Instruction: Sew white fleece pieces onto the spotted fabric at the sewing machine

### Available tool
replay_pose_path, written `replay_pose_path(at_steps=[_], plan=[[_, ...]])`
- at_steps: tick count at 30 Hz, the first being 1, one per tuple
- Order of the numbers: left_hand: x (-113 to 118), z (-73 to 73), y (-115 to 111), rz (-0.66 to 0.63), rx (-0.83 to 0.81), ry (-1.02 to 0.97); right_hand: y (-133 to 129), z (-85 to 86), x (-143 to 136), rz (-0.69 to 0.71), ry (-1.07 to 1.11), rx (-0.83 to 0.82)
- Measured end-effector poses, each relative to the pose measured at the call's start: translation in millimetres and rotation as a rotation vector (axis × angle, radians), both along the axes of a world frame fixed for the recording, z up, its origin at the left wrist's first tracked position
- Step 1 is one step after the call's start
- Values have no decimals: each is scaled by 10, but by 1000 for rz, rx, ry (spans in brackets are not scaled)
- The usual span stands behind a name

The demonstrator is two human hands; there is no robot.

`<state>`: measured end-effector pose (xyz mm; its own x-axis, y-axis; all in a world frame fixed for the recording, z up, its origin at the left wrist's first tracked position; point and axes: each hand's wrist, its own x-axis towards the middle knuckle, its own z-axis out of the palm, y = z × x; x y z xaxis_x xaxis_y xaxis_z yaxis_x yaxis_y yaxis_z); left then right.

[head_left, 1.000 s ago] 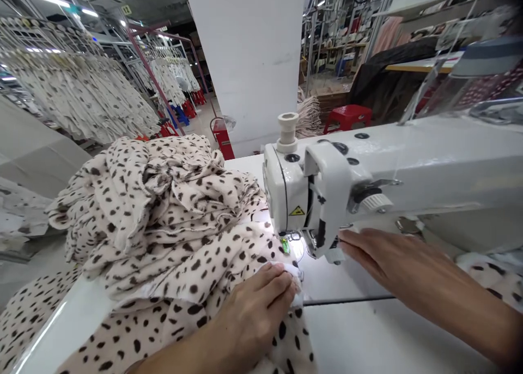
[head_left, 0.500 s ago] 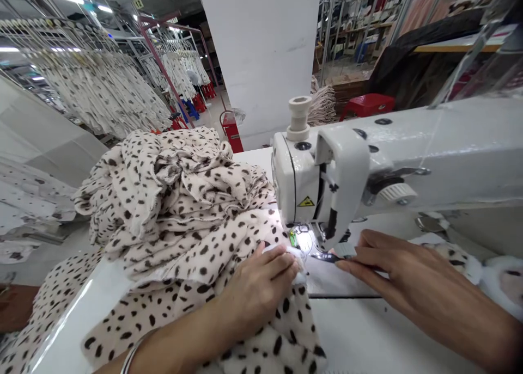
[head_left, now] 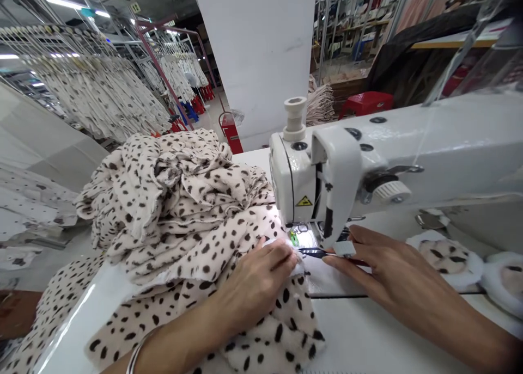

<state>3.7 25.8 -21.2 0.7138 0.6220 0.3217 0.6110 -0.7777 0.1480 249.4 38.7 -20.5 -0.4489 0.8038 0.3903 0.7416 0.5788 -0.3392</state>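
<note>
- Gripping, with the right hand, a slim dark-bladed tool between thumb and fingers; aiming its tip leftward, right up to the left fingertips, close in front of the lit needle area of a white sewing machine.
- Bearing down, with the left hand, on pale plush fabric patterned with dark spots, fingers drawn together and curled over a white edge; cannot tell, with the thumb largely hidden, whether pinching or only pressing.
- Lying under the left hand and forearm, the same plush, spread across a white table and heaped in a crumpled pile left of the machine head, with more spotted cloth showing beyond the table's left edge.
- Wearing a pale band at the left wrist.
- Bearing, on the machine, a yellow warning label and a ribbed white dial, with a small green part beside the light.
- Showing, beyond the right forearm, two white-rimmed round pieces with spotted centres, side by side.
- Backed by a pale column, a red stool to its right and racks of hanging spotted garments to its left.
</note>
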Motion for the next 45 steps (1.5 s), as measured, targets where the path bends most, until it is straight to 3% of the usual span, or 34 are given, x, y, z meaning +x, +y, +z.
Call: replay_pose_path(at_steps=[18, 31, 37, 42, 45], plan=[[56, 18, 98, 10, 71, -21, 40, -103, -123, -127, -194, 314], [34, -4, 127, 9, 34, -23, 60, -190, -110, -145, -169, 189], [41, -26, 158, -8, 136, -5, 78, -119, -64, -123, -145, 180], [70, -5, 144, -62, 239, 12, 59, -28, 37, -46, -90, -19], [75, 34, 108, -101, 256, -3, 30, -42, 12, -39, -42, -12]])
